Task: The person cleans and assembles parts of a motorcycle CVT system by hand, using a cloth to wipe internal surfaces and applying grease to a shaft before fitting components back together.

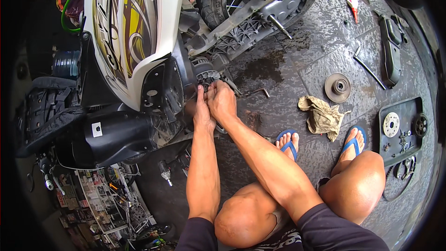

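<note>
Scooter (134,23): ahead of the person and to the left, on the dark tiled floor (320,51); its white body panel carries yellow and brown swirls, and the rear wheel (213,7) sits beyond the hands.
Finned round part (206,74): low on the scooter, between body panel and wheel, right at the fingertips (partly covered by them).
Left hand (203,110): fingers pointing up to the finned round part, close together; whether they grip anything, I cannot tell.
Right hand (222,102): crossing close against the left hand, fingers curled and narrow at the same part; what lies between them is hidden.
Bent metal rod (260,92): just right of the hands (loose or fixed, I cannot tell).
Tray (398,107): on the floor at the far right; a pale disc (391,124) near its upper left corner, a dark wheel-shaped part (421,125) by its right edge, small hardware between.
Left of the tray: a crumpled tan cloth (323,114), with a round metal pulley (337,88) just above it.
Above the tray: a long dark cover (392,51), beside it an angled wrench (370,70).
Feet: blue flip-flops (357,145), one either side of the cloth's lower end.
</note>
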The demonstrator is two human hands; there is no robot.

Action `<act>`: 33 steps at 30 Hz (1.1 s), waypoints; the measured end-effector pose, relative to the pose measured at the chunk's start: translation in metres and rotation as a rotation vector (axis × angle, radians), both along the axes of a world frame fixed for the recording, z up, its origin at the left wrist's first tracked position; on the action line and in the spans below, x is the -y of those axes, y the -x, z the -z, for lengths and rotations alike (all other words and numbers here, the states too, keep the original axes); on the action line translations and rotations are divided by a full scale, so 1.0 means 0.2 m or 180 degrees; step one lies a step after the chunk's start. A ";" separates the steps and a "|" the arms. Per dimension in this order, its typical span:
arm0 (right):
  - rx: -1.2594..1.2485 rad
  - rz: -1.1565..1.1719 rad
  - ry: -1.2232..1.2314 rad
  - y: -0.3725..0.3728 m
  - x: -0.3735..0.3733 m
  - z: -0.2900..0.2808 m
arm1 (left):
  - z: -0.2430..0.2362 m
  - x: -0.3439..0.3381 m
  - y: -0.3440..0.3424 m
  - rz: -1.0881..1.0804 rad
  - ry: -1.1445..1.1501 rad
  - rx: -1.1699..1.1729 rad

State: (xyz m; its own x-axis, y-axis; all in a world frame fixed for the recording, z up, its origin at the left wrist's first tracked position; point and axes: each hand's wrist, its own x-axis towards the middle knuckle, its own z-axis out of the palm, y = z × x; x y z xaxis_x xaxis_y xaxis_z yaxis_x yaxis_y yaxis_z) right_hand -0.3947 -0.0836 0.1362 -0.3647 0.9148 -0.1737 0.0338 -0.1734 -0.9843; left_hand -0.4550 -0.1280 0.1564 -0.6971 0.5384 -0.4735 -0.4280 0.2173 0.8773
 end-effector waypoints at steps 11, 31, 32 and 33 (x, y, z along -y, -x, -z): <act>-0.0169 0.0375 -0.0057 0.03 -0.01 -0.01 | 0.01 -0.05 0.03 -0.0499 -0.0383 0.0543; -0.1878 0.0423 0.2399 -0.10 -0.12 0.05 | 0.08 -0.11 -0.03 -0.1147 -0.0546 0.0438; -0.1884 0.0432 0.2399 -0.11 -0.12 0.06 | 0.08 -0.11 -0.04 -0.1212 -0.0499 0.0358; -0.2054 0.0393 0.2475 -0.12 -0.11 0.04 | 0.08 -0.11 -0.03 -0.1210 -0.0494 0.0344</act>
